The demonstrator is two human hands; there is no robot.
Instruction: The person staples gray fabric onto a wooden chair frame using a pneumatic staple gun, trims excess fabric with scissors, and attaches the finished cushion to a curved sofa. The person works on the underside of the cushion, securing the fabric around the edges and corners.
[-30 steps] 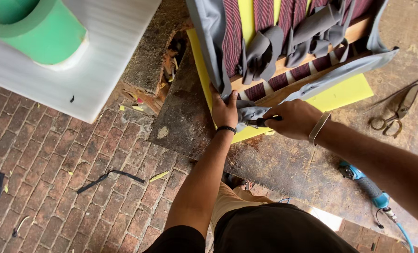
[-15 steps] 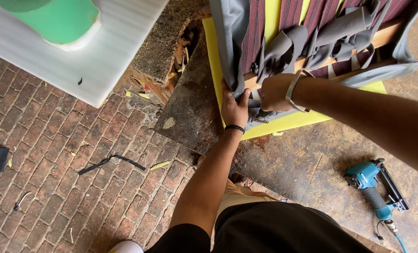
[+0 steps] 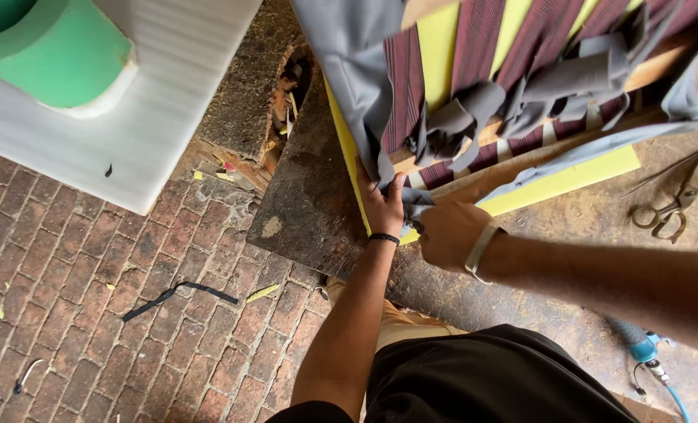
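Fingers (image 3: 396, 188) of both hands on grey fabric (image 3: 349, 70)

We have one view only, head-worn, looking steeply down past our own torso at lower centre of frame. It sits close over the worktable (image 3: 310, 204), which fills centre and right; brick floor (image 3: 114, 313) shows lower left, a white foam sheet (image 3: 176, 86) upper left.
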